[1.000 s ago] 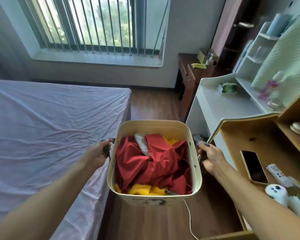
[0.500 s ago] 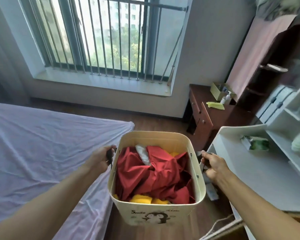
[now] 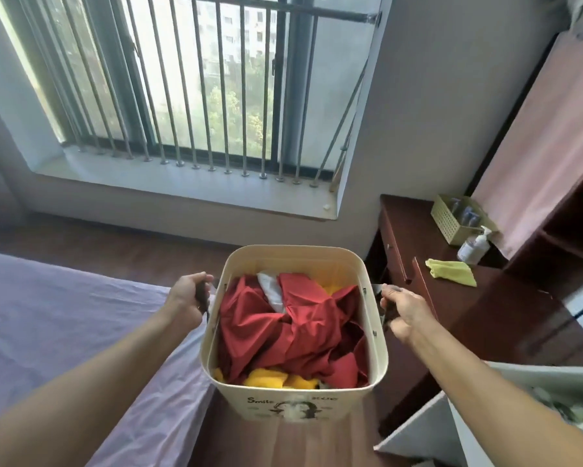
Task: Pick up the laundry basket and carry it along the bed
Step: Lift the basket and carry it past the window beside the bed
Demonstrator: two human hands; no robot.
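Note:
A cream laundry basket (image 3: 296, 404) with a penguin print and the word "Smile" hangs in the air in front of me, filled with red, yellow and white clothes (image 3: 290, 335). My left hand (image 3: 187, 299) is closed around the dark handle on the basket's left side. My right hand (image 3: 402, 313) grips the matching handle on the right side. The bed (image 3: 57, 328), covered by a lilac sheet, lies to the left, its corner just under my left forearm.
A dark wooden dresser (image 3: 485, 311) stands close on the right with a yellow cloth (image 3: 451, 272), a spray bottle (image 3: 475, 246) and a small crate (image 3: 455, 219). A white desk corner (image 3: 428, 423) juts in at lower right. A barred window (image 3: 195, 85) faces me; wooden floor (image 3: 115, 247) lies between.
The basket, held in both hands, has travelled forward along the bed toward the window. The bed's end and the dresser are now nearer; the white desk has slid behind to the right.

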